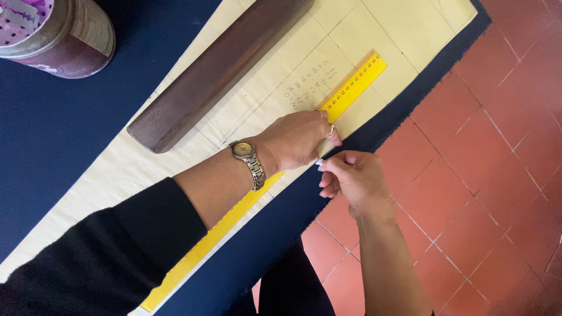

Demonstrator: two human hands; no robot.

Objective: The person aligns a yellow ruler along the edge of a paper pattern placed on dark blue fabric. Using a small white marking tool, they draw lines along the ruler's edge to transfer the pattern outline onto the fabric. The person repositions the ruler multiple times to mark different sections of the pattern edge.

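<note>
Hands (325, 161) on yellow ruler (351, 88)

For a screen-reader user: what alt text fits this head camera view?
A left hand presses a yellow ruler onto a cream paper pattern over dark blue fabric, while the right hand pinches something small and white at the paper's edge. A wooden block lies on the paper.

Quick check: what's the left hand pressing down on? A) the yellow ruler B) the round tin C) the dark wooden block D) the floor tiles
A: the left hand lies flat on the yellow ruler, which runs along the edge of the cream paper pattern; the wooden block lies apart, untouched.
</note>
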